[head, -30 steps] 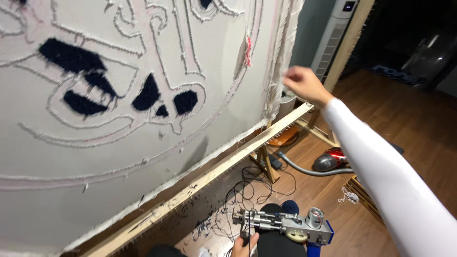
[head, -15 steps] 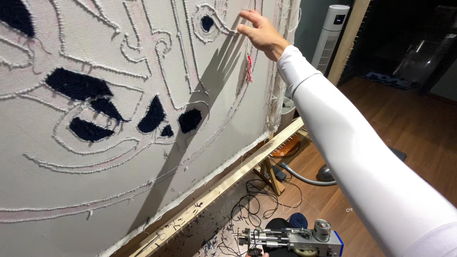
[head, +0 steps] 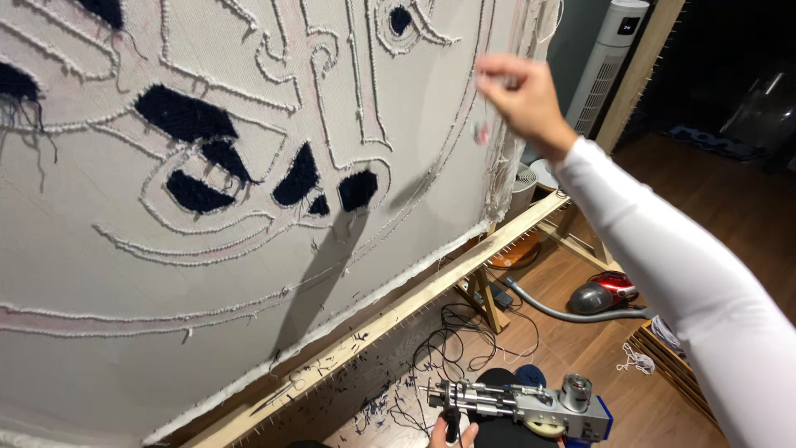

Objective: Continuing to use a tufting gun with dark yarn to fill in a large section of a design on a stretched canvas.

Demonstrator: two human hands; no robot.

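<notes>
The tufting cloth (head: 249, 249), stretched on a wooden frame (head: 464, 270), is carrying a design that is only partly worked. White yarn outlines are running across most of the visible cloth, and several small dark navy patches (head: 186, 116) are already filled in around the middle and at the upper edge. The broad areas between the outlines are showing bare grey backing, so by the look of it most of the filling is still to do. Navy yarn clippings (head: 373, 406) are lying on the floor along the foot of the frame.

The right hand (head: 521, 95) is hovering at the upper right of the cloth, its fingers pinched together on what looks like a thin strand or tuft of yarn; motion blur is hiding exactly what they are gripping. The left hand (head: 452, 433) is showing only at the bottom edge, its fingers wrapped around the handle of the tufting gun (head: 522, 402), which is being held low, pointing left, well apart from the cloth.

Compared with half a second ago, the right hand is sitting further from the cloth and lower, no longer touching the surface near the upper outline, and the view has shifted slightly. The tufting gun is staying low in the same grip.
</notes>
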